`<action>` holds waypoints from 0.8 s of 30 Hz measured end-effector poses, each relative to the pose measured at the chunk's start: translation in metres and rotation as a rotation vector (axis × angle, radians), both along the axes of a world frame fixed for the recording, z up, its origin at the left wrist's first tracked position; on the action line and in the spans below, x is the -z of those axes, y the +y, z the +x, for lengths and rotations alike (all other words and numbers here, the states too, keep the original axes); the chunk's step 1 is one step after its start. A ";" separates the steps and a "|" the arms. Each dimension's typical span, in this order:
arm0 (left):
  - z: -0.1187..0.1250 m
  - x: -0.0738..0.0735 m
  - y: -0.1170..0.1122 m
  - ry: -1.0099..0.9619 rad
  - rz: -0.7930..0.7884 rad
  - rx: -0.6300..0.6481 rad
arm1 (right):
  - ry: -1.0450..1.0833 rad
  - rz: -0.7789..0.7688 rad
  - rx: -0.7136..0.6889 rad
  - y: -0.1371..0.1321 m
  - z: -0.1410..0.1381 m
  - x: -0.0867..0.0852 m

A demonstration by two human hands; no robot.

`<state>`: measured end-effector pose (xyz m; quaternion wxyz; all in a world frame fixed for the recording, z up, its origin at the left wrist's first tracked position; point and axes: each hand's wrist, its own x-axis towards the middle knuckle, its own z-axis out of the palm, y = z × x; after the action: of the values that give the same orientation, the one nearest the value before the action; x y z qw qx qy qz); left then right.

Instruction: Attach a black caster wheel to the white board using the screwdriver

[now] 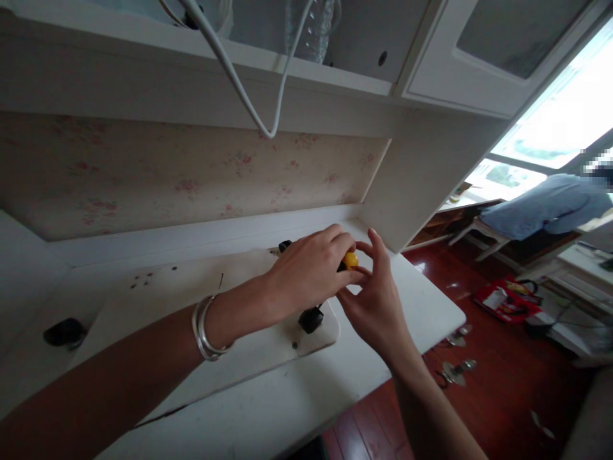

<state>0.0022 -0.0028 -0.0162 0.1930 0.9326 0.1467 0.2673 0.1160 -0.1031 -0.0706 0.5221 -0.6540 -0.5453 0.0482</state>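
Observation:
My left hand (311,265), with silver bangles (204,329) at its wrist, is closed round a small yellow-and-black object (351,260). Most of that object is hidden by the fingers, so its kind cannot be made out. My right hand (376,294) meets it from the other side, thumb and fingers curled against the object. Both hands are above the right end of a white panel (249,332) lying on a white desk (335,390). Close below the hands, a black fitting (311,319) sits on the panel, and another black piece (285,245) shows behind my left hand.
A white cable (271,131) hangs from the shelf (268,61) overhead. Another black fitting (64,332) is at the desk's left. Metal fittings (457,370) and a red bag (507,299) lie on the dark red floor. Near the window, a person in light blue (541,204) bends over.

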 end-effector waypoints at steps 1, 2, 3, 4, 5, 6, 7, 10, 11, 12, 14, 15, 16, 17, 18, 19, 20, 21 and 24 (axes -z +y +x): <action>0.000 0.001 0.000 -0.013 -0.026 0.036 | 0.018 0.000 -0.023 0.000 0.000 0.000; 0.000 0.003 0.000 -0.022 -0.049 0.086 | 0.039 0.002 -0.057 -0.001 0.001 0.000; 0.000 0.004 0.000 -0.022 -0.063 0.136 | 0.057 0.002 -0.092 -0.001 0.001 0.000; 0.000 0.005 0.000 -0.014 -0.062 0.168 | 0.062 -0.001 -0.117 -0.001 0.001 0.000; 0.001 0.006 0.000 -0.001 -0.043 0.170 | 0.050 -0.004 -0.124 -0.001 0.001 0.001; 0.002 0.006 -0.001 0.011 -0.015 0.143 | 0.017 -0.001 -0.106 -0.001 0.002 0.001; 0.003 0.006 -0.001 0.018 0.014 0.099 | -0.022 0.009 -0.070 0.000 0.002 0.001; 0.004 0.005 -0.004 0.018 0.074 -0.016 | -0.057 0.030 0.026 0.001 0.002 0.001; 0.004 0.005 -0.004 0.015 0.071 -0.027 | -0.051 0.023 0.039 0.001 0.002 0.001; 0.003 0.006 -0.004 0.010 0.054 -0.027 | -0.048 0.009 0.039 0.001 0.002 0.000; 0.000 0.009 -0.003 -0.007 -0.015 -0.026 | -0.023 -0.013 0.008 -0.001 0.003 -0.001; -0.003 0.012 -0.002 -0.013 -0.053 -0.030 | 0.013 -0.015 -0.016 -0.002 0.004 -0.001; -0.005 0.015 0.000 -0.011 -0.084 -0.040 | 0.061 -0.012 -0.038 -0.003 0.006 -0.002; -0.008 0.019 0.003 0.002 -0.104 -0.052 | 0.110 -0.004 -0.052 -0.004 0.007 -0.003; -0.010 0.023 0.006 0.026 -0.115 -0.061 | 0.148 0.008 -0.056 -0.005 0.009 -0.004; -0.013 0.027 0.010 0.058 -0.122 -0.061 | 0.168 0.022 -0.049 -0.006 0.011 -0.005; -0.015 0.032 0.013 0.091 -0.125 -0.056 | 0.172 0.039 -0.034 -0.007 0.013 -0.007; -0.017 0.036 0.017 0.123 -0.127 -0.047 | 0.167 0.058 -0.018 -0.008 0.015 -0.009; -0.020 0.049 0.026 0.194 -0.136 -0.003 | 0.149 0.106 0.005 -0.013 0.022 -0.014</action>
<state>-0.0180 0.0227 -0.0652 0.2402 0.9386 0.1839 0.1657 0.1380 -0.1165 -0.0563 0.5951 -0.6216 -0.5051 0.0664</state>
